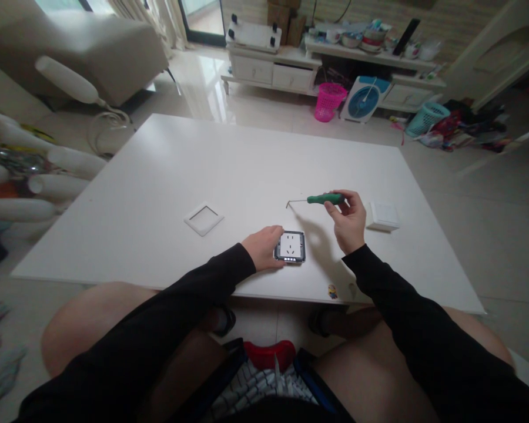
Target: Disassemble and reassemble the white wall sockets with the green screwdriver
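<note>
My left hand (pixel 264 247) grips the left side of a wall socket (pixel 290 245), which has a white face with dark slots and a dark frame. The socket is on the white table (pixel 242 158) near its front edge. In my right hand (pixel 350 223) is a screwdriver (pixel 324 199) with a green handle, held level above the table and pointing left. At the end of its thin shaft is a small piece that looks like a screw (pixel 287 204). A white square cover frame (pixel 204 219) lies to the left of my left hand.
A white square box (pixel 382 217) stands just right of my right hand. A small cartoon sticker (pixel 332 292) is at the table's front edge. Beyond the table are a pink basket (pixel 328 101), a blue-and-white fan (pixel 364 100) and a low white cabinet (pixel 251 69).
</note>
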Demonstrator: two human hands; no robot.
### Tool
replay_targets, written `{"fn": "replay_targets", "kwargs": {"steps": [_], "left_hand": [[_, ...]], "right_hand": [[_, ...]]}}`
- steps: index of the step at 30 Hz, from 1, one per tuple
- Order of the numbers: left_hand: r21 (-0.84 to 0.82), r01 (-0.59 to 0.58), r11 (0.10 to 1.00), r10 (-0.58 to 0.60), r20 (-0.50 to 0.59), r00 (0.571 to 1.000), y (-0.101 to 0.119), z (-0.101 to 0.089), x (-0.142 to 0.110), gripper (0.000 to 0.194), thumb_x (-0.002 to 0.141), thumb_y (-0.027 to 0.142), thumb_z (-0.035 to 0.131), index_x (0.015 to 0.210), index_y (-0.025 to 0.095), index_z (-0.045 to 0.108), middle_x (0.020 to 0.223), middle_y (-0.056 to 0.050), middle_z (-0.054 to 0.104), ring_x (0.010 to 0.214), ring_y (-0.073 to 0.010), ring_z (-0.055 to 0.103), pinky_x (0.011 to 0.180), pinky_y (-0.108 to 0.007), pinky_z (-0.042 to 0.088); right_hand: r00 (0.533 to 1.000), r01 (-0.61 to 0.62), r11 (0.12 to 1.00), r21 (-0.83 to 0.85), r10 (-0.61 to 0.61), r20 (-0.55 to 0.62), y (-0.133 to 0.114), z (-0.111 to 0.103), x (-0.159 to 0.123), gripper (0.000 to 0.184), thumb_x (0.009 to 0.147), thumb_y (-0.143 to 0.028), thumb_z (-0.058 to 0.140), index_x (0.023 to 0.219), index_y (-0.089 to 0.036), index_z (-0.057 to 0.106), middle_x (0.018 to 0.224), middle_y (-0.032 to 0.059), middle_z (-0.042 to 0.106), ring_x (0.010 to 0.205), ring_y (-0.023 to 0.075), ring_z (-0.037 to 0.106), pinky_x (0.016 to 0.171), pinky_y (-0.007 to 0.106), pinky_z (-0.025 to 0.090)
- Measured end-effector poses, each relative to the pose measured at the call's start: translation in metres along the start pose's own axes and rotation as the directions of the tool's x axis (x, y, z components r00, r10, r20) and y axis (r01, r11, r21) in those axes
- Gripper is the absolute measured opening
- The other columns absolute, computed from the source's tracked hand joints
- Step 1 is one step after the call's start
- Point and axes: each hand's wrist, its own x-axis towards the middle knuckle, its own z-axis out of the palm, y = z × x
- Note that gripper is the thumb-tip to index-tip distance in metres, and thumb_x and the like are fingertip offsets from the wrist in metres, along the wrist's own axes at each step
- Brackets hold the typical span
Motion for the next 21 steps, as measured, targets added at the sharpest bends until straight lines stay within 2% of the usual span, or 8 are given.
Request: {"fn": "replay_targets", "kwargs": {"steps": [5,8,11,15,18,21], "left_hand": [[0.008,0.007,1.0,-0.007,-0.013,1.0,0.001,0.0,-0.002,0.071,0.072,0.042,0.083,0.128,0.015,0.048,0.13,-0.019,0.063,0.122,-0.0351,0.062,0.1,-0.047,0.053],[-0.005,0.031,1.0,-0.031,-0.03,0.999,0.002,-0.003,-0.002,0.079,0.075,0.049,0.082,0.135,0.013,0.045,0.134,-0.02,0.062,0.124,-0.0353,0.062,0.103,-0.047,0.053],[-0.026,0.088,0.996,-0.09,-0.1,0.991,-0.001,-0.009,-0.001,0.06,0.088,0.048,0.07,0.133,0.015,0.048,0.132,-0.018,0.065,0.122,-0.0328,0.064,0.103,-0.047,0.053],[-0.046,0.187,0.981,-0.192,-0.228,0.954,-0.013,-0.015,0.002,0.035,0.094,0.03,0.061,0.126,0.016,0.055,0.126,-0.015,0.069,0.115,-0.0291,0.068,0.101,-0.046,0.055],[-0.091,0.26,0.961,-0.276,-0.325,0.905,-0.023,-0.015,0.006,0.029,0.094,0.024,0.058,0.122,0.015,0.06,0.124,-0.015,0.071,0.112,-0.028,0.068,0.1,-0.046,0.056],[-0.182,0.258,0.949,-0.309,-0.364,0.879,-0.028,-0.013,0.01,0.03,0.095,0.021,0.057,0.124,0.014,0.062,0.126,-0.015,0.071,0.116,-0.0265,0.067,0.097,-0.042,0.058]], "right_hand": [[1.0,-0.014,1.0,0.022,0.015,-0.008,-0.005,-0.003,0.002,0.038,0.077,-0.038,0.089,0.106,-0.028,0.067,0.106,0.0008,0.072,0.102,0.0196,0.073,0.097,0.044,0.062],[1.0,-0.01,1.0,0.027,0.011,-0.021,-0.01,-0.004,0.001,0.037,0.076,-0.038,0.09,0.105,-0.029,0.069,0.106,0.0002,0.072,0.102,0.0198,0.073,0.1,0.046,0.061],[1.0,-0.01,0.999,0.045,0.011,-0.027,-0.017,-0.005,0.0,0.036,0.076,-0.038,0.09,0.105,-0.03,0.07,0.107,-0.0003,0.071,0.102,0.0198,0.073,0.1,0.047,0.061],[1.0,-0.02,0.997,0.077,0.021,-0.012,-0.027,-0.007,-0.003,0.034,0.078,-0.037,0.089,0.106,-0.032,0.071,0.108,-0.0005,0.071,0.102,0.0194,0.073,0.096,0.044,0.063],[0.999,-0.034,0.995,0.094,0.034,-0.001,-0.037,-0.008,-0.006,0.035,0.078,-0.037,0.089,0.106,-0.032,0.07,0.107,0.0,0.071,0.102,0.0199,0.074,0.091,0.041,0.065],[0.998,-0.067,0.991,0.116,0.066,0.012,-0.046,-0.008,-0.009,0.036,0.077,-0.039,0.09,0.105,-0.031,0.07,0.106,0.0003,0.071,0.098,0.0206,0.075,0.08,0.038,0.067]]}}
